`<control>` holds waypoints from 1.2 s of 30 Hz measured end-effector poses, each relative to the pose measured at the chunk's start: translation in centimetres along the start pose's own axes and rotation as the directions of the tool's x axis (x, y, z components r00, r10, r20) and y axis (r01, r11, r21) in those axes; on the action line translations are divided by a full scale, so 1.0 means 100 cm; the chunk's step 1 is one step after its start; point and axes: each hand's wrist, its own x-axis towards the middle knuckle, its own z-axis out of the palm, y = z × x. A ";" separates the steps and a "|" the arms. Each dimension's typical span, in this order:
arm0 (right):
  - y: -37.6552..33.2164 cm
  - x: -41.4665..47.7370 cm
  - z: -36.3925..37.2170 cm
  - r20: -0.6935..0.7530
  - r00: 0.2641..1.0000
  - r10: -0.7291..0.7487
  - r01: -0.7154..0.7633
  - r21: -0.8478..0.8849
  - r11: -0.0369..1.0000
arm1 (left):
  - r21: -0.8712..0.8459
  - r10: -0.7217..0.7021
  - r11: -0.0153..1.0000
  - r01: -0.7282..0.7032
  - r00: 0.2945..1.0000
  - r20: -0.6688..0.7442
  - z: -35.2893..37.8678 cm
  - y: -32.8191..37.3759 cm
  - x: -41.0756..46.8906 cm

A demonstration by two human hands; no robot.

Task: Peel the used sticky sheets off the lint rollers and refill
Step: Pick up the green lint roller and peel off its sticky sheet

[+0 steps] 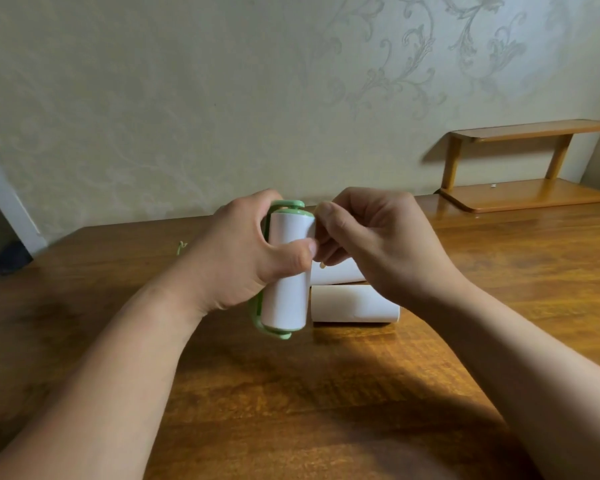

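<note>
Now left hand (243, 258) clenched round green-framed white-paper lint roller (286, 289); right hand (371, 244) pinching sheet edge (311, 226) near roller's top. Peel seemingly barely begun; two white refill rolls (355, 304) lying right of roller, unused.

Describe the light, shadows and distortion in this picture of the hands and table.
Head view: soft light, with a bright patch on the table before the spare rolls; the forearms throw shadows toward the near edge; glare shines near the shelf; the wide lens tilts the table's far edge; the left hand, right hand and lint roller look sharp.
</note>
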 end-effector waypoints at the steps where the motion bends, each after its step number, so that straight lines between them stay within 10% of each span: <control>1: 0.000 0.000 -0.001 -0.003 1.000 0.001 -0.001 0.018 1.000 | -0.017 0.004 1.000 -0.004 1.000 -0.005 0.000 0.001 0.000; 25: 0.003 0.000 -0.003 0.042 0.997 -0.059 0.067 -0.212 0.975 | 0.055 -0.053 0.997 0.049 0.996 0.078 -0.001 -0.001 0.000; 36: -0.002 0.002 0.003 0.070 0.992 0.108 -0.119 0.188 0.975 | -0.076 0.036 0.995 -0.066 0.941 -0.336 -0.004 -0.007 0.004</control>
